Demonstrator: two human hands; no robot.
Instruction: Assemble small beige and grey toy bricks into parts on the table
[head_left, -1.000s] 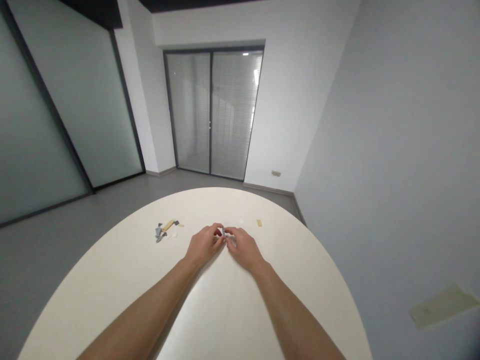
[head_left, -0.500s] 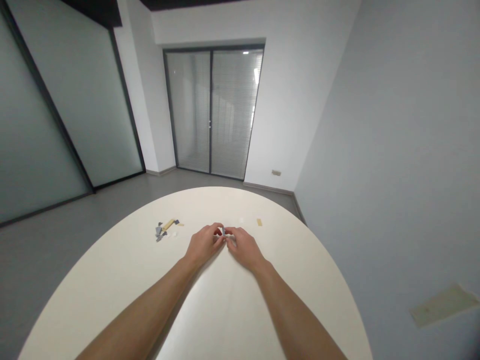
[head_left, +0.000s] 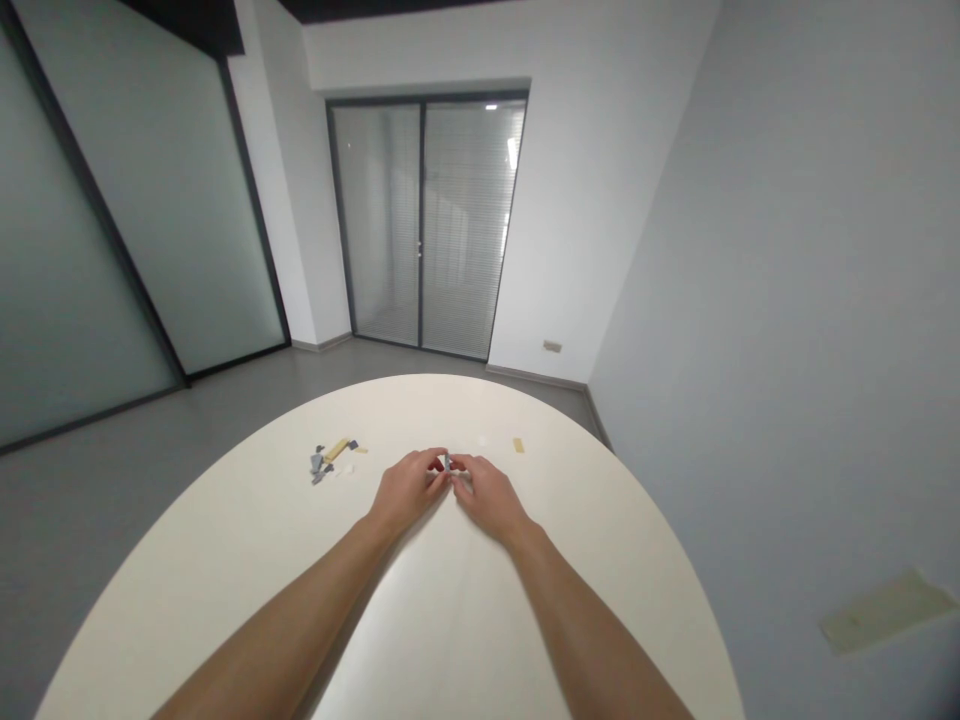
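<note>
My left hand (head_left: 407,486) and my right hand (head_left: 486,491) meet over the middle of the white round table (head_left: 442,620). Between their fingertips stands a small grey building-block piece (head_left: 448,463), and both hands are closed on it. A light, flat part seems to run sideways under the fingers, mostly hidden. To the left of my hands lies a loose group of small pieces: grey pieces (head_left: 318,463), a long yellow piece (head_left: 337,450) and a dark blue piece (head_left: 353,445).
A flat tan piece (head_left: 518,445) lies on the table to the right of my hands. A few pale bits (head_left: 349,469) rest near the left group. Beyond the table are glass doors (head_left: 420,230) and a white wall (head_left: 600,180).
My left fingertips have shifted very slightly at the top of the grey piece. Otherwise the hands and the loose pieces keep their places.
</note>
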